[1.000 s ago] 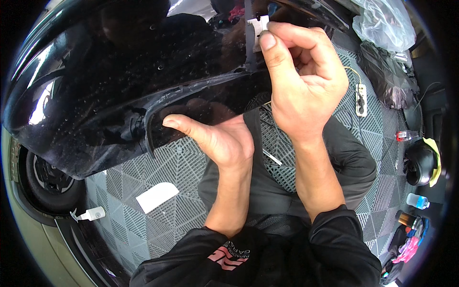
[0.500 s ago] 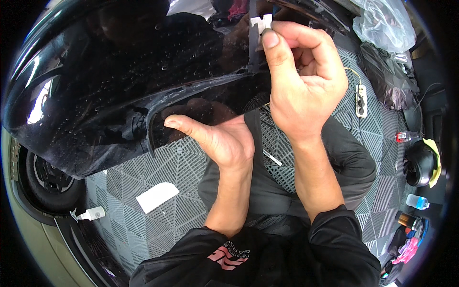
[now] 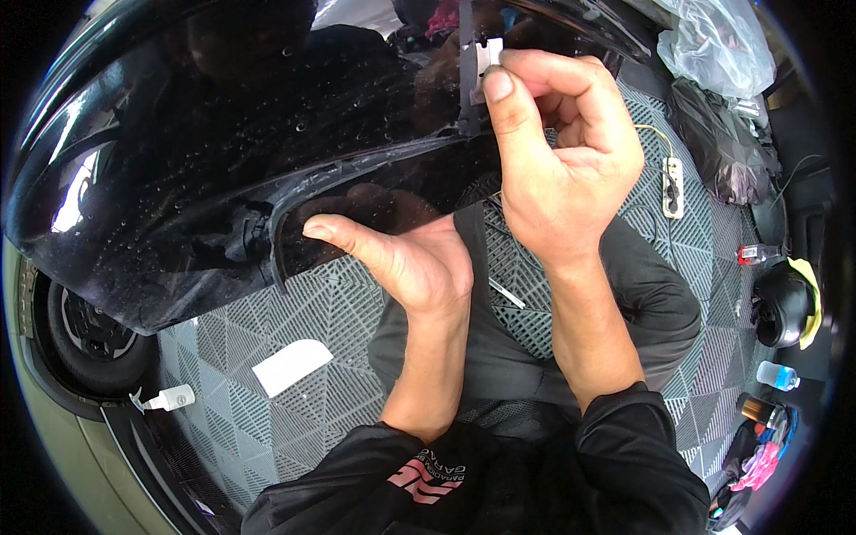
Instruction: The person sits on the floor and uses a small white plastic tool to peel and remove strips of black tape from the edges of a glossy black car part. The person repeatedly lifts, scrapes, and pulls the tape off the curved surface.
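Note:
A glossy black car bumper, dotted with small droplets, fills the upper left. My left hand cups its lower edge, thumb stretched out in front and fingers hidden behind the edge. Higher up, my right hand is closed, pinching a small flat whitish piece with notches between thumb and forefinger. This piece stands against a dull grey vertical strip on the bumper. What it is made of I cannot tell.
On the grey tiled floor lie a white rounded sheet and a white spray bottle. A car wheel stands at left. At right are plastic bags, a power strip, a black helmet-like object and a bottle.
My right hand has shifted slightly left with the whitish piece, which now shows narrower and a little lower. My left hand has hardly moved.

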Motion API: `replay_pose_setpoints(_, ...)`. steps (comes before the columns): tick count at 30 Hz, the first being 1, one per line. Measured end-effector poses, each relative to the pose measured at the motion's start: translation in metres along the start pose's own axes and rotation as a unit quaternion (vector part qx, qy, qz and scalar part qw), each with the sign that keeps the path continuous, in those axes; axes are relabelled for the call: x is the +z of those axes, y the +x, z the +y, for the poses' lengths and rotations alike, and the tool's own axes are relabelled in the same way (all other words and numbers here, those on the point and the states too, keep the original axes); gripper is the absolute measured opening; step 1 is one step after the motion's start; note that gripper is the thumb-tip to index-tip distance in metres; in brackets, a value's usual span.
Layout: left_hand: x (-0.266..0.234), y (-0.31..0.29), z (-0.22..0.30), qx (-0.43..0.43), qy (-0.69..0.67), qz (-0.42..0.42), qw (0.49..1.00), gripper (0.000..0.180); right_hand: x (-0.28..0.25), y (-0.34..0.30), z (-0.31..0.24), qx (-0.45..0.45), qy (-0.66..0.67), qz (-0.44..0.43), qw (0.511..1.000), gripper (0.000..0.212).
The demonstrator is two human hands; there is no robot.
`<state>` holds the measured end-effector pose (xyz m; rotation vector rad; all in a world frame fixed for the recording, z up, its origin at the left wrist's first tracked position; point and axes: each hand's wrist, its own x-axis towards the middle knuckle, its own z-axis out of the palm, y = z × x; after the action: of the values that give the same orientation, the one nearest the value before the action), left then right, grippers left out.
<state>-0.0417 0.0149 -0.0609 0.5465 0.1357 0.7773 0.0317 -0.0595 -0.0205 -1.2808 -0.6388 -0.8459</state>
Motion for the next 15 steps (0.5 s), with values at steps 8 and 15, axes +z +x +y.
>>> replay_pose_setpoints(8, 0.0001, -0.0002, -0.0006, 0.0, 0.002, 0.0, 1.0, 0.088, 0.0026, 0.0009, -0.0017, 0.006, 0.007, 0.019, 1.0, 0.009)
replay_pose_setpoints(15, 0.0021, 0.0, 0.0002, 0.0, -0.004, -0.002, 1.0, 0.089, 0.0002, -0.0018, 0.0001, 0.001, 0.005, -0.004, 1.0, 0.01)
